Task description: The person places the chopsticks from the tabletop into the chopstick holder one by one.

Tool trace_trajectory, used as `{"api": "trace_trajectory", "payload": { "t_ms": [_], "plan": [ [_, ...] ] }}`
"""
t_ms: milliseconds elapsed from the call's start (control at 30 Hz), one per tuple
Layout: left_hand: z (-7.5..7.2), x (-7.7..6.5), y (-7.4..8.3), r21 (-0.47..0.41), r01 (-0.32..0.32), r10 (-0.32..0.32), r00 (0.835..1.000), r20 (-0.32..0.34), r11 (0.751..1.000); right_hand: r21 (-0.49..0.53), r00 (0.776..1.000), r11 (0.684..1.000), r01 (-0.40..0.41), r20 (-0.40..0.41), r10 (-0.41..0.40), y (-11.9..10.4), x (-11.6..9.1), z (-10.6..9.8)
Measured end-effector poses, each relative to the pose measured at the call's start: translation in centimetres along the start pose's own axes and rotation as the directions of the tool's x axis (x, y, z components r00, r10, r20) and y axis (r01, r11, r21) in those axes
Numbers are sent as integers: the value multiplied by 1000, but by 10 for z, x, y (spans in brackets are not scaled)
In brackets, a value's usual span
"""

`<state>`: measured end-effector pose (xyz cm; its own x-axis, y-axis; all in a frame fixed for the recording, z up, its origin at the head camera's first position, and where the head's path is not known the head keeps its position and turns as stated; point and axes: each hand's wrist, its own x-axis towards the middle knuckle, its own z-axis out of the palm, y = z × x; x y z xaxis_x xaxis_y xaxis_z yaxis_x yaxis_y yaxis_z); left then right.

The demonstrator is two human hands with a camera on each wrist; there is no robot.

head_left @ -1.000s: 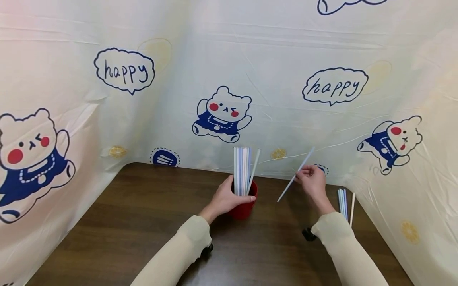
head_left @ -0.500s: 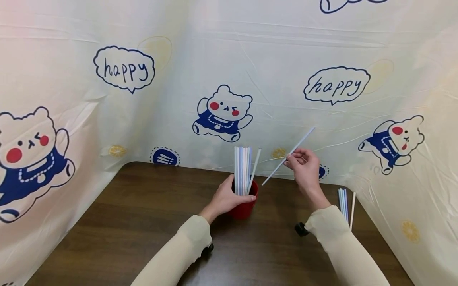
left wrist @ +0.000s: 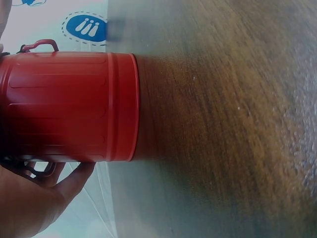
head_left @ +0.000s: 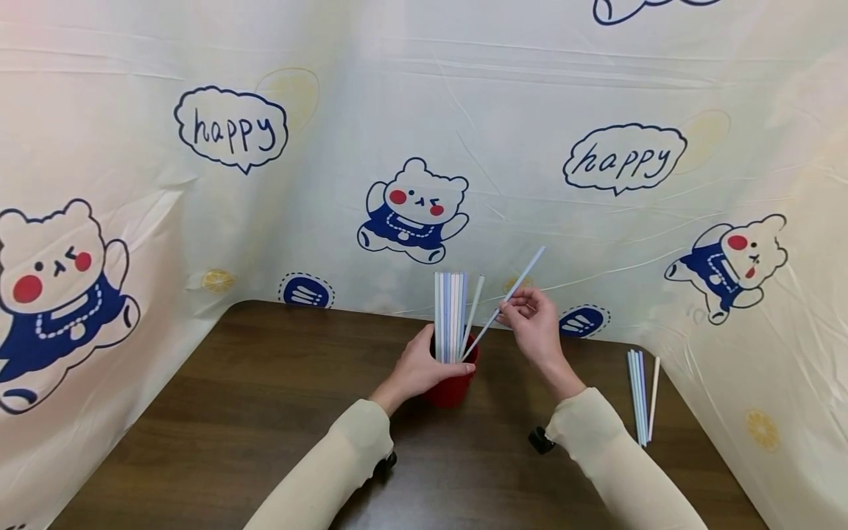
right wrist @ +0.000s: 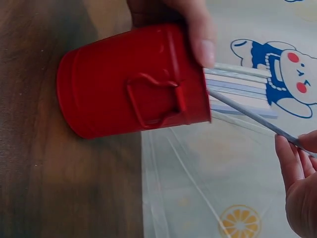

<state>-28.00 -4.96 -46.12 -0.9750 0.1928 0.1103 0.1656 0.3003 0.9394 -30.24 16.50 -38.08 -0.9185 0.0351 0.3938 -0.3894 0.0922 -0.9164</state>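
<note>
We're losing the lower ends of the straw bundle (head_left: pixel 450 316) inside the red bucket (head_left: pixel 450 391) in the left hand (head_left: pixel 417 368). Right wrist view: we're getting the right hand (head_left: pixel 535 327) and its pinched straw (head_left: pixel 526 271) cut off at the edge.

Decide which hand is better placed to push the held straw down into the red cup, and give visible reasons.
Probably the right hand: it pinches the straw, whose lower end is at the mouth of the red cup. The left hand grips the cup, so it seems better suited to steadying.
</note>
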Motion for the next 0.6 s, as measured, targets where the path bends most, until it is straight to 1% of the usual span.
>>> {"api": "trace_trajectory", "payload": {
  "t_ms": [100, 233, 400, 500, 600],
  "plan": [
    [1, -1, 0, 2, -2, 2, 1000, -5, 1000, -24, 1000, 1000, 0, 12, 1, 5, -1, 1],
    [1, -1, 1, -4, 3, -3, 1000, -7, 1000, -67, 998, 998, 11, 59, -7, 9, -5, 1],
    [1, 0, 0, -10, -4, 4, 1000, -5, 1000, -151, 992, 986, 74, 112, -58, 15, -8, 6],
    [1, 0, 0, -8, -12, 12, 1000, -7, 1000, -238, 986, 966, 103, 150, -69, 20, -10, 9],
    [2, 0, 0, -13, -13, 13, 1000, -6, 1000, -342, 980, 930, 132, 186, -71, 26, -12, 13]
  ]
}}
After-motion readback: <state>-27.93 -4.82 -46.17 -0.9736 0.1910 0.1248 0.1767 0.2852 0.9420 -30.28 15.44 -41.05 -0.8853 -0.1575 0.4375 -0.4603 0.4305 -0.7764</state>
